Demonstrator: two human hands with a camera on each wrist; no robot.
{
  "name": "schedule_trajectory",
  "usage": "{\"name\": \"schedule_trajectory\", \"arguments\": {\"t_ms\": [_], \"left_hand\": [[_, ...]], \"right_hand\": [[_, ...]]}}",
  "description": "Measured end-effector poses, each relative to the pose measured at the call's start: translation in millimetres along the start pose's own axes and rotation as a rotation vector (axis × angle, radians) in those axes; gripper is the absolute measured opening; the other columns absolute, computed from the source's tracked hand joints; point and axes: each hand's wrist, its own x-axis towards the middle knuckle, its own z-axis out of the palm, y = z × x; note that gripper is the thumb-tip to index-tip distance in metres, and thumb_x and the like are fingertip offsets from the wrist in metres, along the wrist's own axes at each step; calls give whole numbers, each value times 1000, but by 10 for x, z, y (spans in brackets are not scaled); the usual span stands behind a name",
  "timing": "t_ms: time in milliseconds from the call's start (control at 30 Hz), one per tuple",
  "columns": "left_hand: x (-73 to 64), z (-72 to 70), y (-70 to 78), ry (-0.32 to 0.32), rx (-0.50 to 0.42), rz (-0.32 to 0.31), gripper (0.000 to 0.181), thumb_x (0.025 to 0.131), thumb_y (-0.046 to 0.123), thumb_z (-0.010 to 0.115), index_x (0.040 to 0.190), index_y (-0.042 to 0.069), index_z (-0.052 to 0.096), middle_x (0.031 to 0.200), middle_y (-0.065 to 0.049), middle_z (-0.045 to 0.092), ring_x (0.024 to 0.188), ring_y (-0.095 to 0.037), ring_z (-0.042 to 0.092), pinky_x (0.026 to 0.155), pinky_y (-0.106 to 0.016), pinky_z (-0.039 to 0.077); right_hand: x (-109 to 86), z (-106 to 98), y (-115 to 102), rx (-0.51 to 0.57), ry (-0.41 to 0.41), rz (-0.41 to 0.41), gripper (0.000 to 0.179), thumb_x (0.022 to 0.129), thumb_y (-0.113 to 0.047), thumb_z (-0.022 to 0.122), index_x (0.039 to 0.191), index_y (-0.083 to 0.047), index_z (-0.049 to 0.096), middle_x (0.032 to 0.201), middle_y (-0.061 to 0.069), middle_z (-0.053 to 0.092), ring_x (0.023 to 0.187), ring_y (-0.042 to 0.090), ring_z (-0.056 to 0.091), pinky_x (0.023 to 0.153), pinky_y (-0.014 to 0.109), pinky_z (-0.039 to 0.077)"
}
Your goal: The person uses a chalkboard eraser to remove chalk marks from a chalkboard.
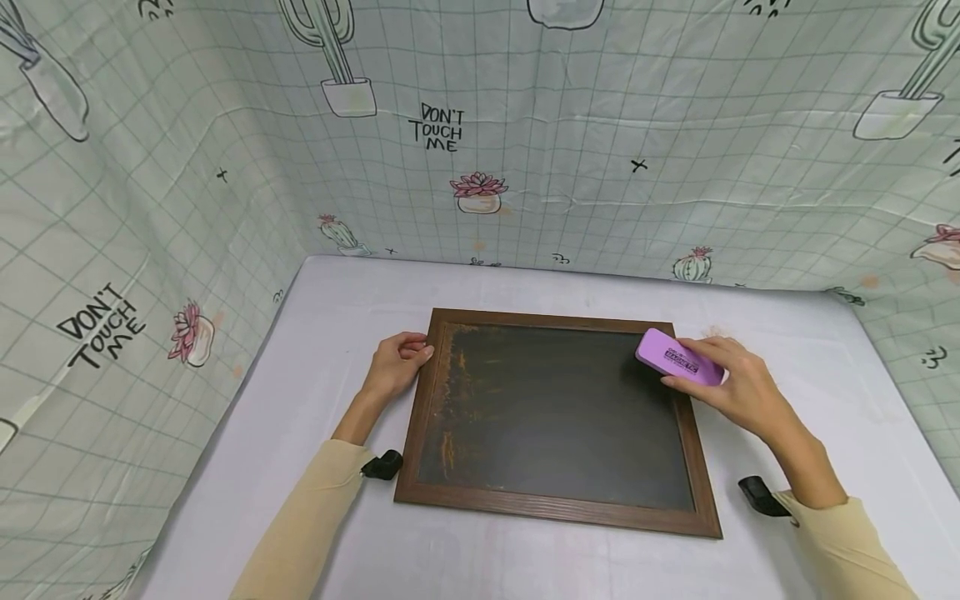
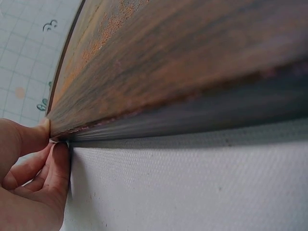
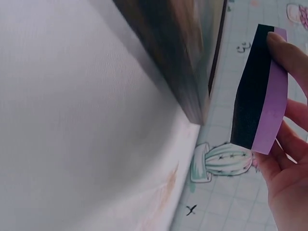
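A chalkboard (image 1: 555,417) in a brown wooden frame lies flat, with orange-yellow chalk marks (image 1: 448,450) down its left side. My left hand (image 1: 396,367) holds the frame's left edge near the far corner; in the left wrist view the thumb (image 2: 36,139) touches the frame's edge and the fingertips sit just beneath it. Above the board's far right corner, my right hand (image 1: 738,379) grips a purple board eraser (image 1: 678,357) between thumb and fingers. The right wrist view shows the eraser's black felt side (image 3: 252,91) raised off the board.
A white cloth-covered table (image 1: 570,567) lies under the board. Behind and at both sides hangs a grid-patterned curtain (image 1: 570,183) with cactus drawings. Black devices sit at the left cuff (image 1: 382,465) and the right cuff (image 1: 761,497).
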Motion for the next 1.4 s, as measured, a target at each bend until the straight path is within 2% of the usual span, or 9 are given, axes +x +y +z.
{"name": "schedule_trajectory", "arguments": {"t_ms": [167,233,333,467,567,833,1167,1400], "left_hand": [[1,-5,-4,0,-6,5,35,101,12,68,129,-7,64,114,-21,67,101,-32,63,88,-39,49],[1,-6,-3,1,-7,7,35,100,12,68,129,-7,64,114,-21,67,101,-32,63,88,-39,49],[0,-6,-1,2,-8,9,35,100,12,69,129,-7,64,114,-21,67,101,-32,63,87,-38,49],[-2,-6,-6,2,-9,8,35,100,12,68,129,-7,64,115,-22,66,101,-33,63,88,-41,49],[-2,-7,-10,3,-8,7,34,100,12,68,129,-7,64,114,-21,67,100,-33,63,89,-42,50],[4,-14,-17,3,-5,9,34,100,11,68,129,-7,65,112,-20,67,98,-31,63,85,-36,49],[15,-12,-22,7,-11,15,33,100,10,69,127,-7,65,110,-20,67,95,-28,62,81,-31,47],[17,-5,-33,6,-22,16,32,99,9,70,126,-8,66,107,-19,67,93,-29,62,80,-30,48]], "right_hand": [[-12,-39,63,-2,3,55,64,60,-8,97,119,1,74,112,22,71,110,43,61,83,14,35],[-20,-54,92,-4,15,64,63,60,-7,97,119,1,74,113,24,70,109,43,62,83,12,34],[-32,-75,139,-12,38,67,64,60,-6,96,119,3,74,113,25,69,101,38,62,80,11,34],[-48,-107,206,-36,59,90,63,62,-7,96,120,3,73,111,22,71,93,25,58,76,15,36],[-62,-141,246,-52,55,128,62,66,-10,95,122,4,72,110,23,70,91,23,54,73,20,37],[-113,-220,407,-60,61,212,59,72,-16,93,123,5,71,113,30,67,98,42,59,75,25,34],[-213,-321,623,-96,19,372,64,78,-23,90,131,5,66,123,34,63,109,49,56,78,30,32],[-304,-340,778,-136,27,402,62,80,-25,88,129,7,66,120,36,63,107,50,57,79,38,34]]}}
